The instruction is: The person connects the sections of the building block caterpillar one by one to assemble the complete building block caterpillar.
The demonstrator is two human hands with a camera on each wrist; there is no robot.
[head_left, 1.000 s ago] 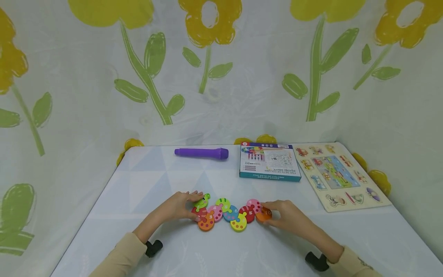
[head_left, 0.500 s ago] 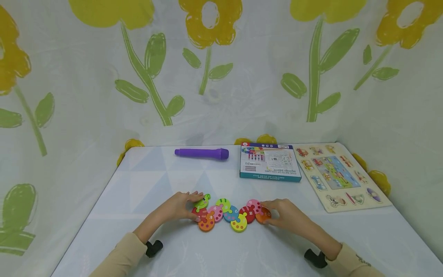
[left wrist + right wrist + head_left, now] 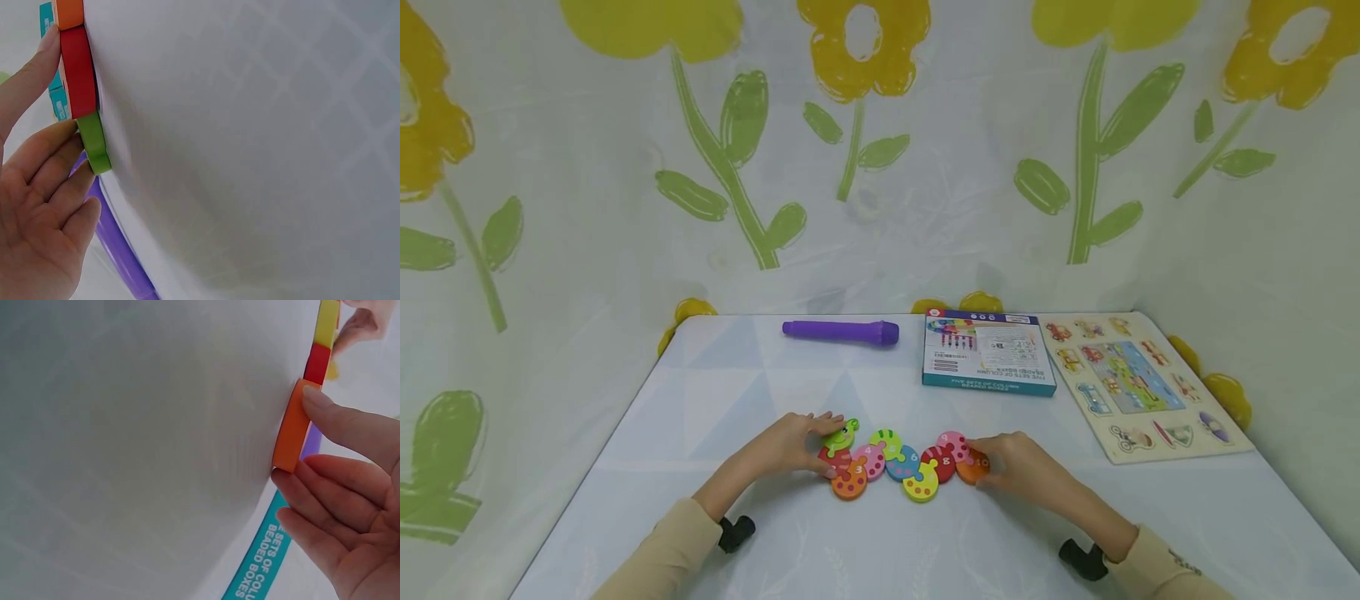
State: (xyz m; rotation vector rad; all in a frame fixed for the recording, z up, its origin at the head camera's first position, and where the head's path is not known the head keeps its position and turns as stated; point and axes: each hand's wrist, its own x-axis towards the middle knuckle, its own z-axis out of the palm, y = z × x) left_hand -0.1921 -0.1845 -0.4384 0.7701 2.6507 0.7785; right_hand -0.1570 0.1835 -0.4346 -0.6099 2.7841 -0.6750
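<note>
A caterpillar number puzzle [image 3: 922,483] of joined round wooden pieces lies in a zigzag on the table. At its left end is a smiling green head piece [image 3: 842,437]; an orange piece marked 10 [image 3: 972,468] forms the right end. My left hand [image 3: 786,446] holds the head end, its thumb against the red piece [image 3: 78,72] and its fingers at the green head. With thumb and fingers, my right hand [image 3: 1026,468] pinches the orange end piece. In the right wrist view the thumb presses that piece's near edge. The fingers' far sides are partly hidden in the head view.
A purple toy microphone [image 3: 840,332] lies at the back of the white table [image 3: 700,433]. Right of it is a flat teal-edged box [image 3: 988,353], beside a wooden picture puzzle board [image 3: 1142,387]. A flower-printed curtain [image 3: 970,167] rises behind.
Both hands keep their hold on the caterpillar puzzle, hardly moving. The whole head view has shifted very slightly.
</note>
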